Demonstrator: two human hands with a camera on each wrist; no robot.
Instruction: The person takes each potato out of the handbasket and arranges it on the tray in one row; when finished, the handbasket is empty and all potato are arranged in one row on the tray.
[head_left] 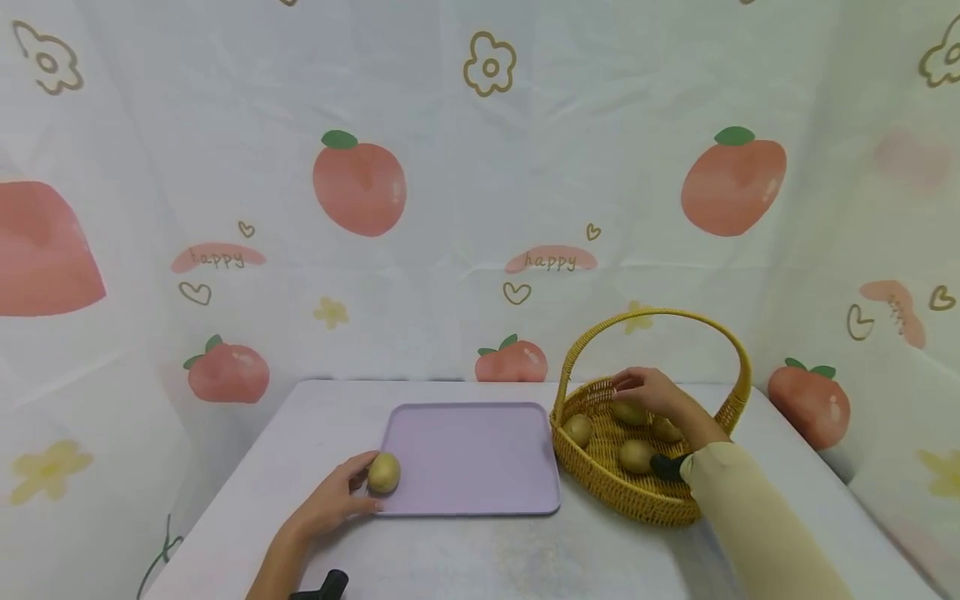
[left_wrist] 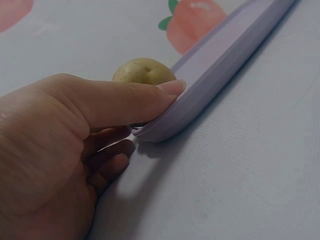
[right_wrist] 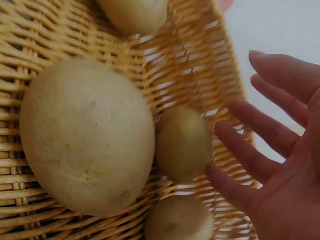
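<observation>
At the front left corner of a lilac tray [head_left: 472,458] rests a potato [head_left: 384,473]. My left hand [head_left: 333,500] is around that corner, its straight thumb along the rim in front of the potato and its other fingers loosely bent at the left side. In the left wrist view the thumb hides the lower part of the potato [left_wrist: 142,71]. My right hand [head_left: 648,392] reaches over a wicker basket [head_left: 630,498] of several potatoes. Its fingers are spread and hold nothing, near a small potato [right_wrist: 184,144]; a larger potato [right_wrist: 87,135] lies closer to that camera.
The basket's tall handle [head_left: 660,313] arches over my right hand. Tray and basket stand side by side on a white table [head_left: 450,558]. Behind the table hangs a pale curtain [head_left: 442,308] printed with peaches and flowers.
</observation>
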